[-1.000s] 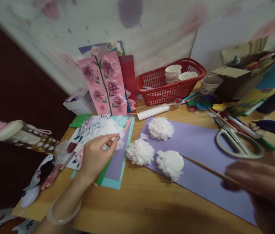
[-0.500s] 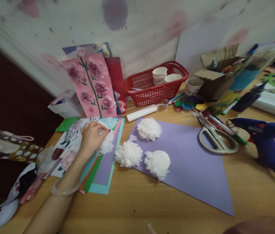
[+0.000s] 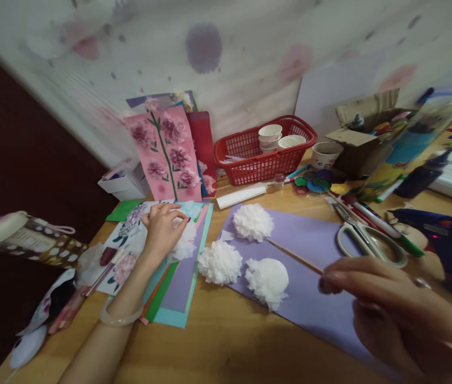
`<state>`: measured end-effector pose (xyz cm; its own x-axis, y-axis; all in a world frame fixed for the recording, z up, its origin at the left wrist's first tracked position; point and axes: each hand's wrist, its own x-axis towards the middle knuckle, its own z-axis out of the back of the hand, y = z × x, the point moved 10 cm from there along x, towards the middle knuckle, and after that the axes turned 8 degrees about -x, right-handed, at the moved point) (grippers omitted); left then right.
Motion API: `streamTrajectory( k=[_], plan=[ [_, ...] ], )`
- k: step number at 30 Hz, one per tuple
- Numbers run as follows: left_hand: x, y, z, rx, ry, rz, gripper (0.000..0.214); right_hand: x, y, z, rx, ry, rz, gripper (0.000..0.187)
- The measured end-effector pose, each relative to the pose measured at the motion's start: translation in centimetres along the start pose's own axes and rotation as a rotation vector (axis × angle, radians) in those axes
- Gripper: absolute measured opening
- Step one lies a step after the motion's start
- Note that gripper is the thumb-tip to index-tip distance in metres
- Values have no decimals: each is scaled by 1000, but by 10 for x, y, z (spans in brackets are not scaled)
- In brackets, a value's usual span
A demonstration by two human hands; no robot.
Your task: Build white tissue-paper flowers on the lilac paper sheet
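Note:
My left hand is over a loose pile of white tissue paper at the left, thumb and forefinger pinched at the tissue; its fingertips are partly hidden. On the right, my right hand grips a thin wooden stick, slightly blurred. The stick's tip points at a ruffled white paper pompom on a purple sheet. Nearby are a second pompom and a white ball with tissue ruffles around part of it and a smooth bare top.
Scissors and a blue glue gun lie at the right. Behind stand a red basket with paper cups, a patterned cup and a pink flower picture. Coloured sheets lie under my left hand; a bottle is far left.
My right hand has come in from the lower right with the wooden stick. My left hand stays at the tissue pile. The whole view has shifted slightly right and down.

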<state>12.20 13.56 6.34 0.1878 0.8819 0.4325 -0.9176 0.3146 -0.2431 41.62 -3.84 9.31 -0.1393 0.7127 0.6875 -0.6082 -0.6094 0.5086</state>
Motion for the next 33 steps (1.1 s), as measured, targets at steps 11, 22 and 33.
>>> streamTrajectory(
  k=[11, 22, 33],
  plan=[
    [1, 1, 9, -320, -48, 73, 13, -3, -34, -17, 93, -60, -4, 21],
    [-46, -114, -36, -1276, 479, 306, 23, 1, -75, -36, 760, -185, -555, 25],
    [-59, -125, -54, -1322, 643, 424, 14, -7, -84, -50, 972, -149, -698, 28]
  ],
)
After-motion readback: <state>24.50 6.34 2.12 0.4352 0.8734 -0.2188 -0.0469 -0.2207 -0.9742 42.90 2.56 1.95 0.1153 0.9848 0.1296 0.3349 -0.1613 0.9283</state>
